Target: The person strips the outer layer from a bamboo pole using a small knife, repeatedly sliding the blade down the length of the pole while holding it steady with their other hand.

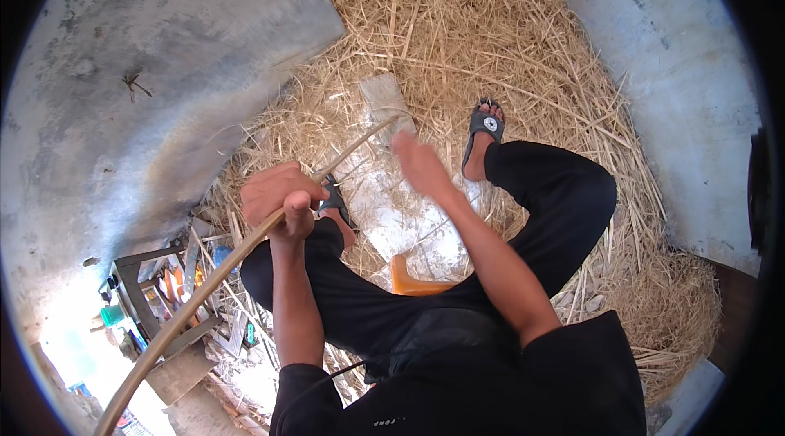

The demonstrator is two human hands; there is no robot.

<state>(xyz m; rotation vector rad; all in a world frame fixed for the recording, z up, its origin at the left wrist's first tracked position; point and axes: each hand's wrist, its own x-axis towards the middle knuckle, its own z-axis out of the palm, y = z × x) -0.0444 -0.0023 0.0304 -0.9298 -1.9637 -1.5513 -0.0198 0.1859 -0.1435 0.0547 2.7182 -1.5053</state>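
Observation:
My left hand (pixel 280 195) is closed round a long, slender light-brown pole (pixel 192 298), bamboo or wood. The pole slants from the lower left, past my left knee, up to a thinner end near the middle of the head view. Just to the right of that thin end is my right hand (pixel 419 164), smeared by motion. Its fingers do not show clearly, and I cannot tell whether it holds anything. Under the pole's thin end, a flat greyish slab (pixel 383 94) lies on the floor among shavings.
Straw-like shavings (pixel 482 27) cover the floor ahead and right. Grey walls (pixel 163 51) stand on both sides. I sit on an orange stool (pixel 413 280), feet in dark sandals (pixel 482 123). A wooden frame (pixel 135 293) and clutter lie at the lower left.

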